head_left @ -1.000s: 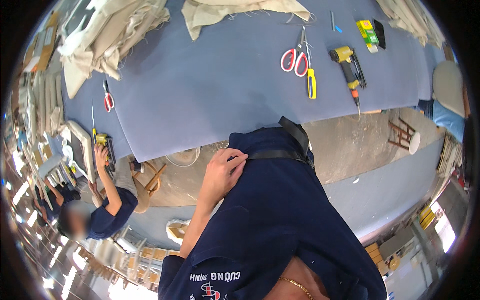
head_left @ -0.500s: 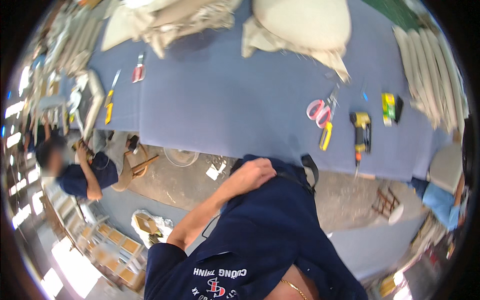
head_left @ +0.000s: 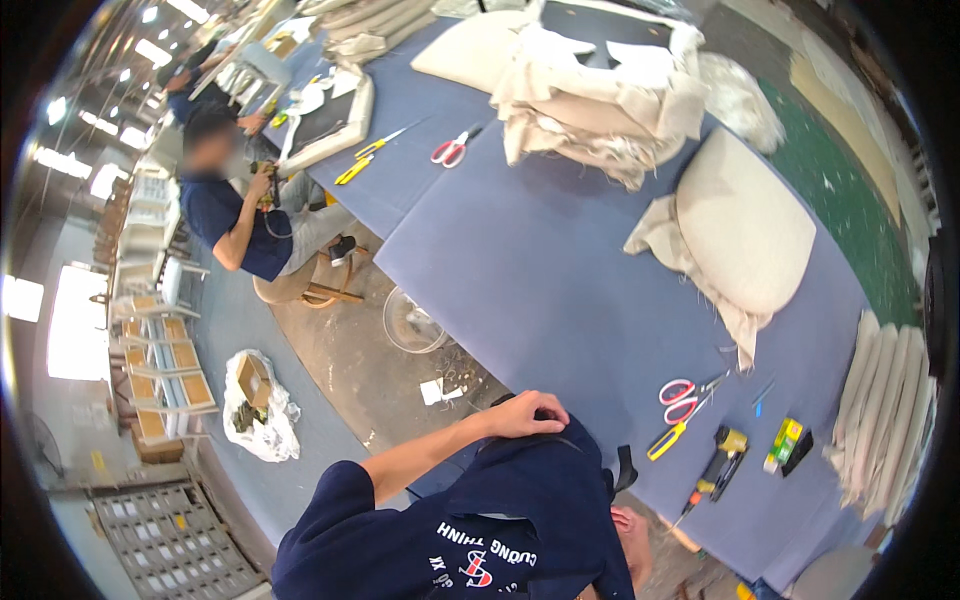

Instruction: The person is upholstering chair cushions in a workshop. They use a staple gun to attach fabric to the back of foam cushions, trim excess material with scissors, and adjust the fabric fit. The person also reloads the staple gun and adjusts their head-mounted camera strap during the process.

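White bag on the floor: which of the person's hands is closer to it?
Left. The left hand lies on the dark blue cloth, to the right of the white bag across bare floor. The right hand is not in view, so only the left can be placed.

Left hand [head_left: 527, 413] seemingly grips navy fabric [head_left: 545, 490] beside blue table [head_left: 540, 280]

A dark navy garment [head_left: 545, 500], seemingly an apron, hangs bunched at the blue table's [head_left: 520, 270] edge.

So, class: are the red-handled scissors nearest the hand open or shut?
Shut, it seems: the red-handled scissors lie flat on the blue table, handle loops side by side, blades together.
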A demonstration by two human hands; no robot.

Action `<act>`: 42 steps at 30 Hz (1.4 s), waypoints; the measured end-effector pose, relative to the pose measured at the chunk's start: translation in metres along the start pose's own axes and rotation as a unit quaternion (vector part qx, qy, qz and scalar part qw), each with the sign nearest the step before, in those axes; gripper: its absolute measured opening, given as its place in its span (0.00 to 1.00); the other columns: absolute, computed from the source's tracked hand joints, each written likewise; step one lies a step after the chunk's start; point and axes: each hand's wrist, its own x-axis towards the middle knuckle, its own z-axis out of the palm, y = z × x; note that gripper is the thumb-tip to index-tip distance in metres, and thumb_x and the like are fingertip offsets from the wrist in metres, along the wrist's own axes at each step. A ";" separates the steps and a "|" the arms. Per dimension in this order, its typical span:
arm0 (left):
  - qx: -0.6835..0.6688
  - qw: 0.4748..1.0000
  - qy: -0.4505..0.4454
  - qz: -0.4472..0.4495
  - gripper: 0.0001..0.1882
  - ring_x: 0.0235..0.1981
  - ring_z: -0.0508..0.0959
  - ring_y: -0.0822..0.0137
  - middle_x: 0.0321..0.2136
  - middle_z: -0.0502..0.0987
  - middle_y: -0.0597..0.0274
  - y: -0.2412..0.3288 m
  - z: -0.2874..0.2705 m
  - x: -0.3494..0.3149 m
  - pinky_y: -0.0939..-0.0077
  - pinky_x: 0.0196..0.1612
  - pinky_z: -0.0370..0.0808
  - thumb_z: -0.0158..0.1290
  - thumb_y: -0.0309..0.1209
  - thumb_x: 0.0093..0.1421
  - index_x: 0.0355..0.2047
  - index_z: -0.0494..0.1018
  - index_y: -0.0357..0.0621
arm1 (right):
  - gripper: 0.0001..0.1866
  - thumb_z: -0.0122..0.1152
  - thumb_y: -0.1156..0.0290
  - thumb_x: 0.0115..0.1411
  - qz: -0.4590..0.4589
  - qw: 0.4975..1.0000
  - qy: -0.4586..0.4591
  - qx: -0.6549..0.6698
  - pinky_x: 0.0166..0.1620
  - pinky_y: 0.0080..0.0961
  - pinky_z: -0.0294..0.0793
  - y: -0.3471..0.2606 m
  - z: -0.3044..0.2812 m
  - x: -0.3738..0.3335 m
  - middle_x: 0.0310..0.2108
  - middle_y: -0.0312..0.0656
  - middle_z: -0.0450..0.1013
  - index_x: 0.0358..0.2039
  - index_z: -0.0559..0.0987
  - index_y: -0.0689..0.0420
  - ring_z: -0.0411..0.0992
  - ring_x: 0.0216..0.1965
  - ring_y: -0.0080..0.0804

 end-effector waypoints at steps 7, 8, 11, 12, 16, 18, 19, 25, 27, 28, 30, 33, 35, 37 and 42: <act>0.011 0.988 0.144 -0.064 0.20 0.49 0.80 0.56 0.46 0.81 0.51 -0.044 -0.013 -0.053 0.64 0.55 0.75 0.59 0.43 0.66 0.50 0.80 0.41 | 0.20 0.69 0.71 0.57 -0.137 0.974 0.092 -0.156 0.50 0.33 0.77 -0.087 0.011 0.073 0.47 0.44 0.79 0.50 0.80 0.62 0.78 0.47 0.34; 0.051 0.985 0.150 -0.075 0.24 0.50 0.79 0.56 0.48 0.81 0.50 -0.063 -0.008 -0.062 0.64 0.57 0.73 0.57 0.47 0.67 0.51 0.80 0.39 | 0.21 0.71 0.68 0.55 -0.207 0.955 0.119 -0.177 0.53 0.37 0.75 -0.110 0.030 0.075 0.48 0.46 0.79 0.50 0.81 0.60 0.77 0.51 0.40; -0.080 0.967 0.132 -0.205 0.34 0.54 0.78 0.58 0.52 0.79 0.49 -0.063 -0.004 -0.076 0.65 0.59 0.71 0.51 0.57 0.68 0.55 0.77 0.36 | 0.22 0.70 0.68 0.55 -0.316 0.903 0.028 -0.290 0.55 0.36 0.74 -0.135 0.053 0.100 0.49 0.49 0.78 0.49 0.81 0.61 0.76 0.54 0.41; -0.124 0.949 0.164 -0.240 0.35 0.54 0.77 0.59 0.51 0.80 0.51 -0.062 -0.001 -0.080 0.65 0.59 0.71 0.50 0.59 0.69 0.56 0.77 0.38 | 0.20 0.70 0.67 0.56 -0.318 0.907 -0.016 -0.277 0.57 0.34 0.74 -0.142 0.065 0.103 0.49 0.49 0.79 0.48 0.82 0.60 0.77 0.53 0.43; -0.141 0.955 0.132 -0.226 0.39 0.59 0.75 0.56 0.56 0.77 0.49 -0.076 -0.020 -0.075 0.62 0.62 0.70 0.54 0.60 0.66 0.61 0.72 0.37 | 0.16 0.70 0.65 0.59 -0.238 0.924 -0.172 -0.245 0.58 0.32 0.72 -0.136 0.092 0.123 0.48 0.46 0.81 0.45 0.84 0.59 0.78 0.52 0.41; -0.081 0.954 0.150 -0.246 0.38 0.58 0.76 0.55 0.55 0.78 0.48 -0.071 -0.033 -0.078 0.62 0.60 0.72 0.54 0.59 0.66 0.61 0.72 0.37 | 0.14 0.70 0.65 0.60 -0.207 0.932 -0.202 -0.218 0.59 0.32 0.72 -0.131 0.100 0.130 0.47 0.44 0.82 0.43 0.85 0.58 0.79 0.52 0.39; -0.050 0.952 0.158 -0.256 0.37 0.57 0.76 0.55 0.55 0.78 0.48 -0.072 -0.040 -0.079 0.62 0.59 0.73 0.54 0.58 0.66 0.61 0.72 0.38 | 0.13 0.70 0.65 0.60 -0.211 0.929 -0.205 -0.223 0.59 0.32 0.72 -0.133 0.102 0.137 0.47 0.44 0.82 0.43 0.86 0.58 0.79 0.52 0.39; 0.061 0.956 0.190 -0.214 0.33 0.55 0.77 0.49 0.52 0.79 0.43 -0.111 -0.107 -0.064 0.59 0.59 0.72 0.55 0.54 0.66 0.59 0.73 0.39 | 0.15 0.70 0.63 0.61 -0.216 0.938 -0.183 -0.201 0.57 0.32 0.74 -0.141 0.125 0.169 0.46 0.45 0.82 0.44 0.86 0.58 0.80 0.50 0.38; 0.110 0.964 0.188 -0.150 0.39 0.58 0.75 0.44 0.55 0.77 0.40 -0.114 -0.138 -0.043 0.55 0.63 0.70 0.56 0.55 0.65 0.63 0.68 0.35 | 0.17 0.70 0.63 0.61 -0.194 0.942 -0.125 -0.244 0.54 0.31 0.76 -0.142 0.127 0.176 0.44 0.45 0.83 0.45 0.85 0.60 0.81 0.47 0.37; 0.164 0.945 0.253 -0.126 0.43 0.61 0.69 0.39 0.59 0.70 0.36 -0.111 -0.152 -0.026 0.52 0.65 0.66 0.57 0.55 0.64 0.67 0.61 0.33 | 0.17 0.69 0.62 0.61 -0.211 0.939 -0.105 -0.250 0.54 0.32 0.77 -0.143 0.126 0.184 0.43 0.46 0.83 0.45 0.85 0.60 0.81 0.47 0.38; 0.214 0.919 0.324 -0.073 0.52 0.67 0.58 0.31 0.66 0.57 0.31 -0.075 -0.188 0.019 0.46 0.69 0.59 0.60 0.53 0.62 0.72 0.47 0.34 | 0.18 0.68 0.62 0.61 -0.227 0.937 -0.047 -0.262 0.52 0.32 0.78 -0.144 0.118 0.197 0.42 0.47 0.83 0.45 0.84 0.61 0.82 0.45 0.39; 0.333 0.857 0.389 0.065 0.58 0.69 0.51 0.28 0.67 0.48 0.30 -0.009 -0.258 0.092 0.41 0.71 0.53 0.68 0.43 0.56 0.74 0.42 0.38 | 0.15 0.67 0.64 0.61 -0.166 0.967 0.048 -0.189 0.51 0.34 0.78 -0.167 0.110 0.194 0.43 0.50 0.82 0.44 0.84 0.61 0.81 0.45 0.42; 0.417 0.794 0.421 0.138 0.57 0.70 0.51 0.33 0.68 0.50 0.33 0.039 -0.299 0.145 0.41 0.72 0.51 0.70 0.39 0.53 0.74 0.45 0.41 | 0.16 0.66 0.65 0.61 -0.157 0.965 0.088 -0.193 0.50 0.34 0.78 -0.174 0.104 0.192 0.42 0.51 0.82 0.44 0.84 0.63 0.82 0.44 0.43; 0.512 0.718 0.424 0.207 0.53 0.72 0.51 0.37 0.69 0.50 0.38 0.087 -0.335 0.194 0.41 0.73 0.50 0.69 0.35 0.53 0.74 0.49 0.44 | 0.17 0.65 0.64 0.61 -0.144 0.965 0.106 -0.192 0.50 0.35 0.78 -0.166 0.098 0.193 0.42 0.52 0.82 0.45 0.84 0.63 0.82 0.44 0.44; 0.659 0.616 0.349 0.255 0.43 0.70 0.58 0.49 0.64 0.62 0.50 0.150 -0.384 0.287 0.41 0.72 0.52 0.65 0.38 0.56 0.69 0.59 0.45 | 0.18 0.65 0.62 0.62 -0.075 0.964 0.110 -0.228 0.51 0.35 0.78 -0.158 0.097 0.194 0.43 0.52 0.82 0.46 0.84 0.61 0.81 0.46 0.44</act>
